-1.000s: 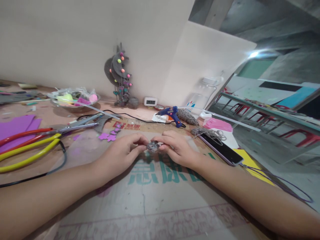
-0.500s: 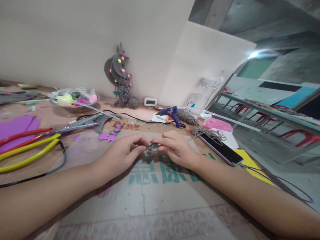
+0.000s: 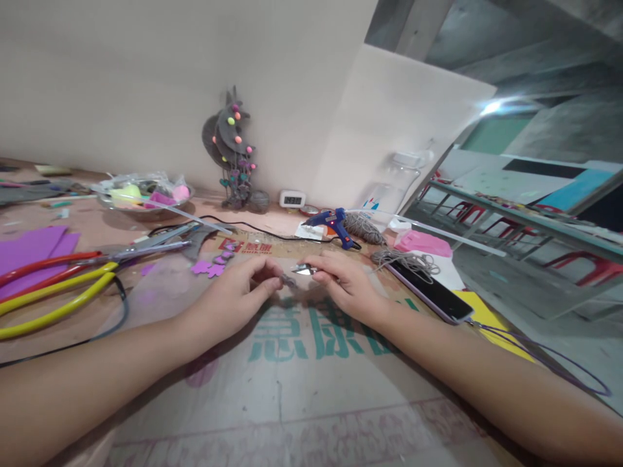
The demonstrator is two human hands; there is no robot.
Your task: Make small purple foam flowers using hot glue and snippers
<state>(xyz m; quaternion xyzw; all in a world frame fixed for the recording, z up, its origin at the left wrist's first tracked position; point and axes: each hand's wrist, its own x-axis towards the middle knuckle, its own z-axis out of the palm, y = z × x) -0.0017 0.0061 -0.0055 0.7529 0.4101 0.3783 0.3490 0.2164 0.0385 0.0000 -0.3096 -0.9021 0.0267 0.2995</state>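
Above the printed cardboard (image 3: 292, 402), my left hand (image 3: 246, 285) pinches a small grey piece (image 3: 289, 281), its material too small to make out. My right hand (image 3: 345, 279) grips a small shiny metal blade (image 3: 304, 269) that points left toward the grey piece. A narrow gap separates the two. Left of my left hand lie purple flower cutouts (image 3: 208, 267) and small grey ones. Behind my right hand is a blue glue gun (image 3: 333, 224), lying on the table with a lit red light.
Red-handled (image 3: 48, 267) and yellow-handled tools (image 3: 63, 301) lie left, near purple sheets (image 3: 36, 253) and a bowl (image 3: 146, 207) of pompoms. Grey yarn (image 3: 406, 263) rests on a phone (image 3: 431, 292) at right. A grey moon decoration (image 3: 233, 139), timer (image 3: 293, 199) and bottle (image 3: 396, 178) stand behind.
My hands have drawn slightly apart. The blade in my right hand has come away from the grey piece and shows clearly; the grey piece stays in my left fingers.
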